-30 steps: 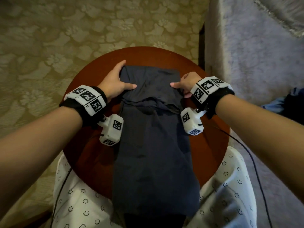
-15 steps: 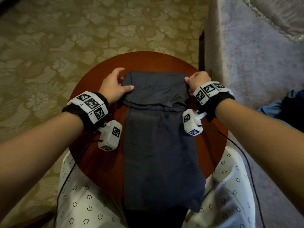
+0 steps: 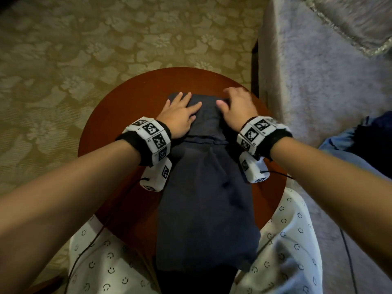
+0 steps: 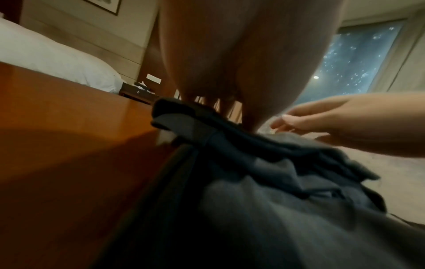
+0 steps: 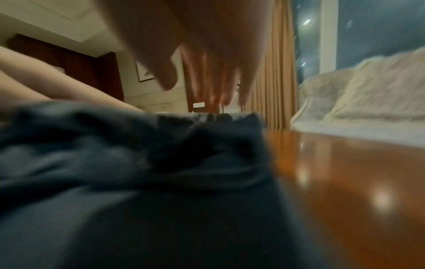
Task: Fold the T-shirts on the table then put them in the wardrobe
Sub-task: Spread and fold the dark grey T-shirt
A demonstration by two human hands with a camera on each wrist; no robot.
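A dark navy T-shirt lies folded into a long strip on the round wooden table, its near end hanging over the table's front edge onto my lap. Its far end is folded back on itself. My left hand lies flat on the far left of that fold, fingers straight. My right hand hovers over the far right corner with fingers spread and slightly bent, holding nothing. In the wrist views the shirt bunches below each hand.
A grey-covered sofa or bed stands close to the table's right side. Blue and dark clothes lie at the right edge. Patterned carpet surrounds the table. Thin black cables run from the wrist cameras down past my lap.
Both hands let go of the shirt's far corners and moved inward onto the fold; the left now presses flat, the right has opened above the cloth.
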